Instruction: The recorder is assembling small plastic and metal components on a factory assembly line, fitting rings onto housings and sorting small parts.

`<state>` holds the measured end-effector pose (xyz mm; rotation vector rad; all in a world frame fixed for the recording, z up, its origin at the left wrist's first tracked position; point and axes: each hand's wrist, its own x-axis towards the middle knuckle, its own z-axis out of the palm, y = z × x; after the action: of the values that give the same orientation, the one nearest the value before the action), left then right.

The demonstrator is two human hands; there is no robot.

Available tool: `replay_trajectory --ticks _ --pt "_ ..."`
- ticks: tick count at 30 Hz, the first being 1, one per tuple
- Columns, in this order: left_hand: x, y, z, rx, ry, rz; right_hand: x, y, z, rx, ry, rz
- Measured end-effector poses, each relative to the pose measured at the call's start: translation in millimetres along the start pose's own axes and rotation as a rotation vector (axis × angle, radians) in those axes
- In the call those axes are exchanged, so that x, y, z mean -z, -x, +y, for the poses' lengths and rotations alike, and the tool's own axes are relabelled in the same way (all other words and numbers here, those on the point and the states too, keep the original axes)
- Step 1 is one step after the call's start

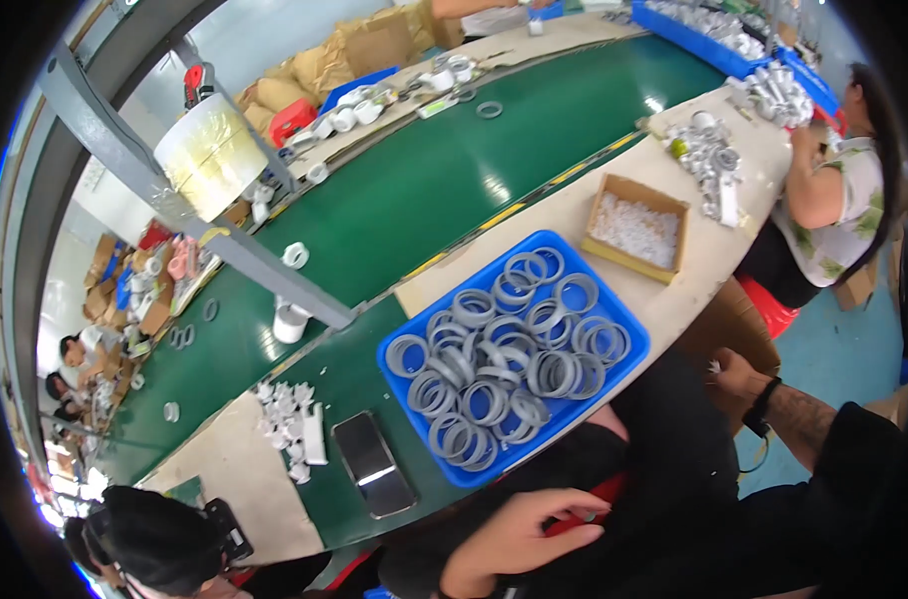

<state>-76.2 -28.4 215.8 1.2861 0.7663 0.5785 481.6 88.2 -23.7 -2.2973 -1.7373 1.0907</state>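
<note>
My left hand (522, 537) is low in the view over my lap, in front of the blue tray. Its fingers are stretched and curved, with a gap between them and the thumb, and I make out nothing held. Off to the right, my right hand (741, 377) pinches a small white piece (714, 367) whose exact kind is too small to tell. The blue tray (426, 464) stands at the table's near edge, heaped with grey rings (489, 399). Beyond it to the right is a shallow cardboard box (628, 260) holding many tiny whitish pieces.
A phone (374, 464) lies left of the tray, beside small white plastic parts (292, 424). The green conveyor belt (404, 200) runs behind, carrying white fittings (290, 321). A grey metal post (264, 265) slants across the left. Co-workers sit right (833, 200) and lower left (159, 539).
</note>
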Motion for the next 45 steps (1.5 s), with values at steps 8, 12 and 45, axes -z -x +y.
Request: replay_trajectory --ticks 8,12,45 --pt "-21.7 -84.9 -135.5 0.093 -0.374 0.322 40.3 48.5 -180.1 0.523 0.314 -0.018" --pt "-1.1 -77.1 -201.2 0.04 -0.52 0.493 79.1 127.1 -280.7 0.715 0.143 -0.276" --pt "15.2 -120.4 -168.7 -0.072 -0.611 0.576 27.9 -60.0 -496.7 1.39 0.659 0.169"
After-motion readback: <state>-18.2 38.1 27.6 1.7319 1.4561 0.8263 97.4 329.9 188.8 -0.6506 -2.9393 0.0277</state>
